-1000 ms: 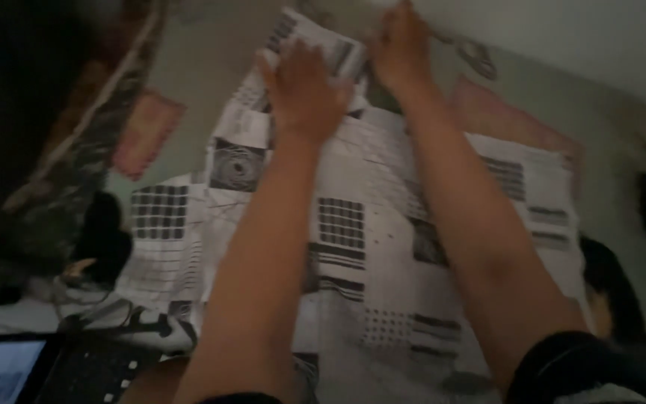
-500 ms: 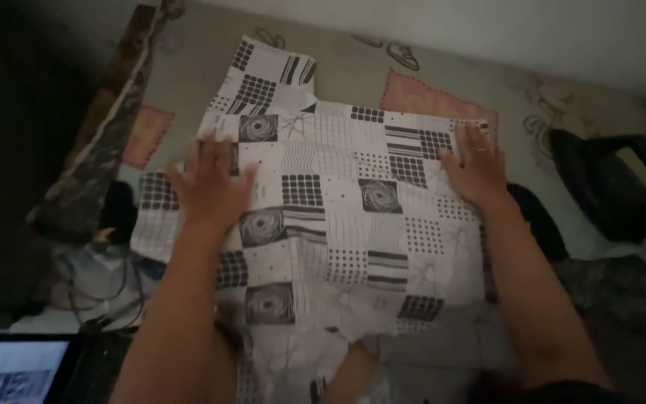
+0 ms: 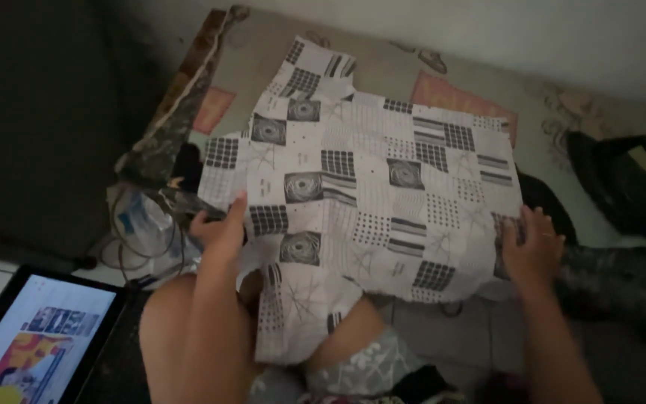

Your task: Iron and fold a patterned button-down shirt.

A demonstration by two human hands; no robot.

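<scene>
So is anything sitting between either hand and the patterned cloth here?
Nothing visible. The left hand grips the left edge of the cloth, thumb on top, and the right hand rests directly on its right edge. No other thing lies between hands and fabric.

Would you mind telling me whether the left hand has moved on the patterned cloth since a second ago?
Yes. The left hand has come back from the far end of the patterned cloth to its near left edge, towards the person.
</scene>
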